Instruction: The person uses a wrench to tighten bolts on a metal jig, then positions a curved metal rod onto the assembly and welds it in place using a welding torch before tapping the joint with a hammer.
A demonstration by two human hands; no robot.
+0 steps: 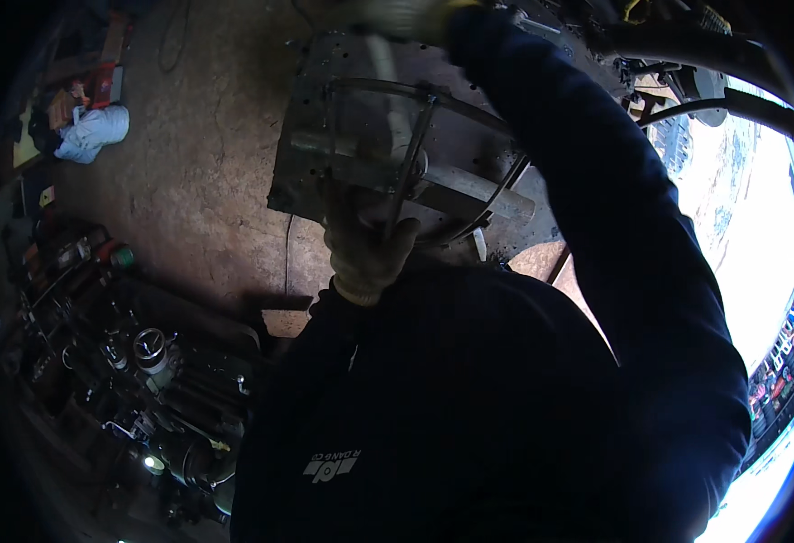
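A dark curved metal frame with cross bars lies on a steel worktable dotted with holes. My gloved left hand is at its near side, with thumb and fingers around one of its bars. A thick metal tube lies beneath the frame. My right arm reaches up to the far edge, where the gloved right hand is smeared by motion and partly cut off. From that hand a pale stick-like handle points down over the frame; its kind cannot be made out.
Dark machinery with a handwheel stands at lower left. On the concrete floor at far left lie a white cloth bundle and a red box. Thick dark hoses and metal parts crowd the upper right, beside bright daylight.
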